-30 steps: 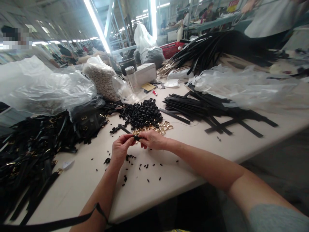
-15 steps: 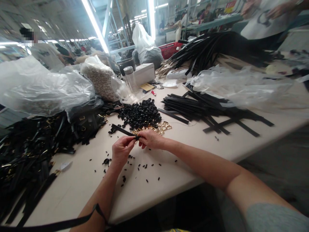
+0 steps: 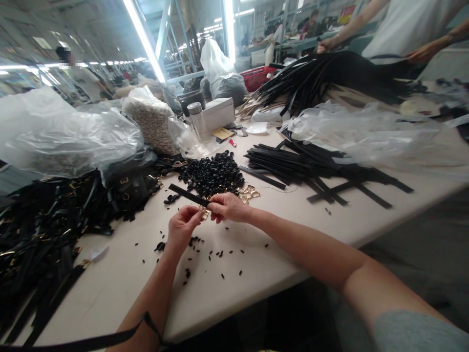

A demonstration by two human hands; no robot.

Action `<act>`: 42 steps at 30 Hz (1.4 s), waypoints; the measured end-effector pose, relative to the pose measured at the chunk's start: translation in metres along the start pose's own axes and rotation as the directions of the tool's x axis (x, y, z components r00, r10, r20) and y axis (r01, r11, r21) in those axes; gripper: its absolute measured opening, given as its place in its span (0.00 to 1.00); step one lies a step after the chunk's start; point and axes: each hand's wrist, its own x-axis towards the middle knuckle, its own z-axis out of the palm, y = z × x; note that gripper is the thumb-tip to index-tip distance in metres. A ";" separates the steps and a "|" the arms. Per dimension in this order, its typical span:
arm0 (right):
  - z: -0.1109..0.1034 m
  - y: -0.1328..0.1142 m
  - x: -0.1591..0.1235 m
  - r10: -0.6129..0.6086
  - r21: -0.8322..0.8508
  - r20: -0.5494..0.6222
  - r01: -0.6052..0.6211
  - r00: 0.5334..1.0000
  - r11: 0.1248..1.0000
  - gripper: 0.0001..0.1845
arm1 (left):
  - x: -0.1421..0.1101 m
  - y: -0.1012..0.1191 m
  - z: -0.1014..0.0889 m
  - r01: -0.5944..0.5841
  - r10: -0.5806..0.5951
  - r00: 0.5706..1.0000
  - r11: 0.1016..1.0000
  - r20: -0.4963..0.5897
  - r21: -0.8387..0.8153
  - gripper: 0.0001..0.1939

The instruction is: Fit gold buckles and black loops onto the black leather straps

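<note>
My right hand (image 3: 230, 207) pinches one end of a short black strap (image 3: 187, 194) that points away to the upper left above the table. My left hand (image 3: 182, 227) is closed on a small gold buckle (image 3: 203, 211) just below the strap's near end. The two hands almost touch. Right behind them lie a pile of black loops (image 3: 211, 173) and a few loose gold buckles (image 3: 248, 192). Small black bits (image 3: 216, 254) are scattered on the pale table (image 3: 278, 244) under my wrists.
A heap of black straps with gold buckles (image 3: 54, 215) fills the left side. Plain black strips (image 3: 311, 166) lie at right under clear plastic bags (image 3: 366, 132). A bag of beige parts (image 3: 154, 122), a metal flask (image 3: 200, 120) and a grey box (image 3: 220, 111) stand behind. Other people work at the far tables.
The hands have drawn slightly apart. The strap's far end has risen and now sticks out further to the upper left, and the gold buckle shows between the fingers.
</note>
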 end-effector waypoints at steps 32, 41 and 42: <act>0.002 -0.001 -0.004 0.015 -0.311 -0.002 -0.015 1.000 0.950 0.07 | -0.003 0.001 0.003 0.194 -0.185 0.981 0.925 0.058 -0.325 0.20; 0.005 0.001 -0.003 -0.019 -0.280 -0.018 0.013 1.000 0.960 0.17 | 0.000 0.005 0.016 0.271 -0.276 0.960 0.850 0.057 -0.451 0.22; 0.005 0.000 -0.003 -0.019 -0.276 -0.007 0.016 1.000 0.961 0.16 | 0.000 0.006 0.017 0.274 -0.280 0.958 0.846 0.057 -0.458 0.22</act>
